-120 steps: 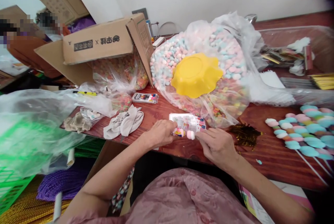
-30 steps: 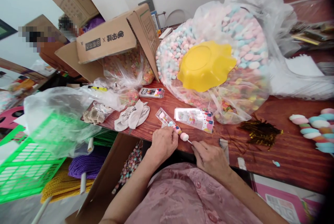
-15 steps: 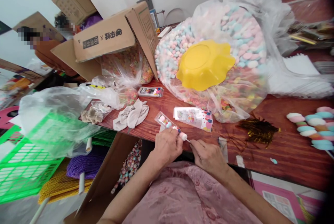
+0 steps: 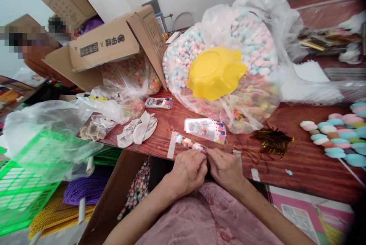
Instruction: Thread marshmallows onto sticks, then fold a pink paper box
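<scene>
A marshmallow skewer (image 4: 187,143) in a narrow clear printed bag lies slanted at the table's front edge, pastel pieces in a row. My left hand (image 4: 189,167) is closed at its near end, fingers curled on the bag. Close beside it my right hand (image 4: 224,165) pinches the same end with thumb and forefinger. The stick and the bag's mouth are hidden by my fingers. Just beyond lies a stack of flat printed clear bags (image 4: 204,130). To the right rests a bunch of gold-brown twist ties (image 4: 271,140).
A big bag of marshmallows and gummies (image 4: 254,39) carries a yellow scalloped bowl (image 4: 215,71). More marshmallow skewers (image 4: 340,138) lie at right. Left are gloves (image 4: 138,128), an open carton (image 4: 105,43) and a green basket (image 4: 31,188). Two people sit far left.
The marshmallow skewer has gone deeper into its bag; the end marshmallow and bare stick no longer show. My hands have come together at the bag's end. The view has shifted slightly.
</scene>
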A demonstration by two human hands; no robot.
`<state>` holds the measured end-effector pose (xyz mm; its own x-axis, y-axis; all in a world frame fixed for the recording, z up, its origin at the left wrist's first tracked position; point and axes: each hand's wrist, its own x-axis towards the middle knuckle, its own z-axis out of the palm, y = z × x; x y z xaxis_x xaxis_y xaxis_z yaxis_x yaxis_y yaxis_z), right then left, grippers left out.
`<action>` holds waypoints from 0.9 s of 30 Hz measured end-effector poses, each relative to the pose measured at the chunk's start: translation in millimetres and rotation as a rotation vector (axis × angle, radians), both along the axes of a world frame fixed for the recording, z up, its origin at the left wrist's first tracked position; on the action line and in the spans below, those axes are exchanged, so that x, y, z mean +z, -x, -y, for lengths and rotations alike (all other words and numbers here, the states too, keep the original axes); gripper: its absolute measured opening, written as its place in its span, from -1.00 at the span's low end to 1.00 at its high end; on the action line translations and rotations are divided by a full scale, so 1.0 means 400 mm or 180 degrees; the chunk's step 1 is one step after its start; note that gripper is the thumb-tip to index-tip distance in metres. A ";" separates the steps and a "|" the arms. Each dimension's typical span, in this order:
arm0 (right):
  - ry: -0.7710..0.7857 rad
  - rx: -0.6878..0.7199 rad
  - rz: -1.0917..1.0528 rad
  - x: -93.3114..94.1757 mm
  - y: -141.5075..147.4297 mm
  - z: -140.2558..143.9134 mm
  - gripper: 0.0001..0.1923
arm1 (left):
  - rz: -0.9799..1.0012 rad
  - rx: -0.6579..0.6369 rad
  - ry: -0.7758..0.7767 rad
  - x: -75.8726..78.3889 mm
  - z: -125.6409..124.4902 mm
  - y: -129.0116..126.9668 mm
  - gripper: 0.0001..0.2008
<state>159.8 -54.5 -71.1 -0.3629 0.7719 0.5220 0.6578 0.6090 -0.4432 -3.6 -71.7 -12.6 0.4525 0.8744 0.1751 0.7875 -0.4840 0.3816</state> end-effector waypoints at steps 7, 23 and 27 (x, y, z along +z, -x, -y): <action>-0.0685 0.0325 0.0301 0.098 -0.068 -0.047 -0.73 | 0.0128 -0.0564 0.0428 0.116 -0.115 0.081 -0.57; -0.0282 0.1026 -0.0161 0.287 -0.073 -0.129 -0.79 | 0.4112 0.0457 0.1830 0.055 -0.116 -0.052 -0.74; -0.0076 0.1046 -0.0592 0.277 -0.036 -0.138 -0.83 | 0.4667 0.0787 0.1821 0.053 -0.111 -0.045 -0.73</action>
<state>174.4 0.8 39.6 -0.4865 0.6169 0.6187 0.3354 0.7858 -0.5197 14.2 -27.2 8.4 0.0382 0.9980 -0.0507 -0.3749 0.0613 0.9250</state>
